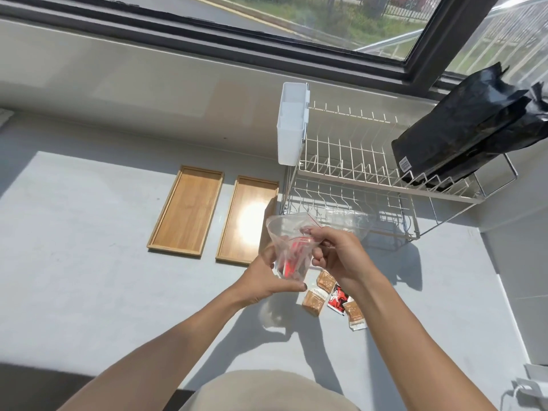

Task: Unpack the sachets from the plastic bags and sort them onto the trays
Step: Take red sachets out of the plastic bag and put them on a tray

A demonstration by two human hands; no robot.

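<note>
Both bare forearms reach up from the bottom of the frame and meet just right of centre. The left hand (pixel 264 280) sits lower, palm turned right, thumb and fingers curled closed round the bag (pixel 292 247). The right hand (pixel 335 253) is higher and just beside it, wrist bent, fingertips (pixel 308 231) pinched on the bag's upper edge.

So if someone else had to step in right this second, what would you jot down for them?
Left hand grips the clear plastic bag from below; red sachets show inside.
Right hand pinches the bag's mouth, holding it open.
Loose sachets lie on the counter under the hands.
Both wooden trays hold nothing yet.
A second clear bag lies by the dish rack.
Left: empty this bag, then sort everything onto the trays.
</note>
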